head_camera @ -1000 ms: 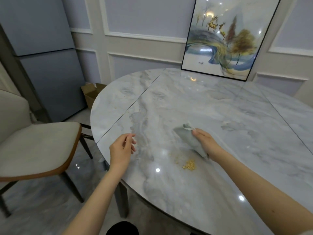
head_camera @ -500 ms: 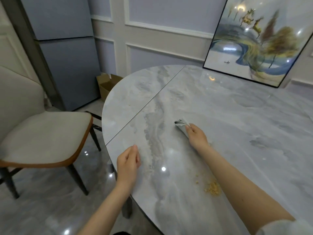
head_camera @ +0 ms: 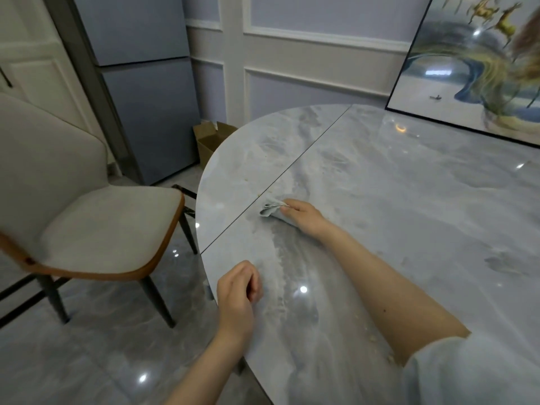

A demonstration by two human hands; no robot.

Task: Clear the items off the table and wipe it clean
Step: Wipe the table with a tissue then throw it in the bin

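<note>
our right hand [head_camera: 302,215] grips the cloth [head_camera: 270,210] on the table [head_camera: 409,200]; left hand [head_camera: 238,290] loosely curled, holding nothing. sweeping outward, we risk pushing crumbs [head_camera: 259,195] onto the floor.

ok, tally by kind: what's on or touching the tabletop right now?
cloth: 1
hands: 2, right hand and left hand
framed picture: 1
total: 4, plus a few tiny crumbs, too small to count
</note>
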